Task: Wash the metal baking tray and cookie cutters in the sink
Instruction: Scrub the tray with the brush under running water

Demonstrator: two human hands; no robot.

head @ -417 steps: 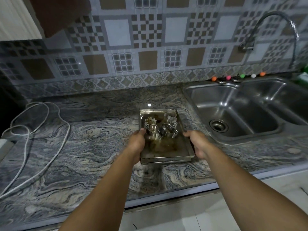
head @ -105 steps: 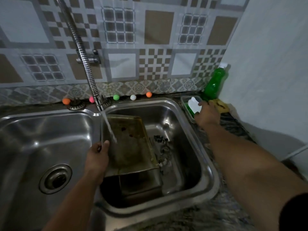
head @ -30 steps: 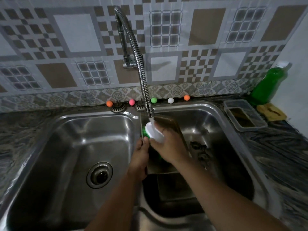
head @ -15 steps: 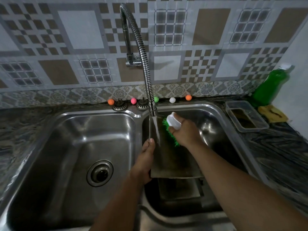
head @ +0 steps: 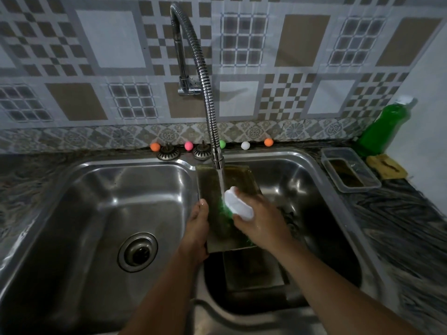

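The metal baking tray (head: 242, 180) stands tilted in the right basin of the steel sink (head: 314, 165), under running water from the tap (head: 217, 160). My left hand (head: 197, 228) grips its left edge. My right hand (head: 262, 221) holds a scrub brush (head: 238, 206) with a white handle and green bristles, pressed on the tray's middle. Cookie cutters (head: 289, 218) lie dimly on the basin floor to the right of my right hand, partly hidden.
The left basin with its drain (head: 137, 252) holds nothing. A clear plastic tub (head: 350, 170), a yellow sponge (head: 387, 166) and a green dish soap bottle (head: 384, 126) sit on the counter at right. Small coloured balls (head: 154, 146) line the sink's back edge.
My right hand has drawn the brush down the tray from its upper part to the middle. My left hand keeps its grip on the tray's left edge. Water keeps running.
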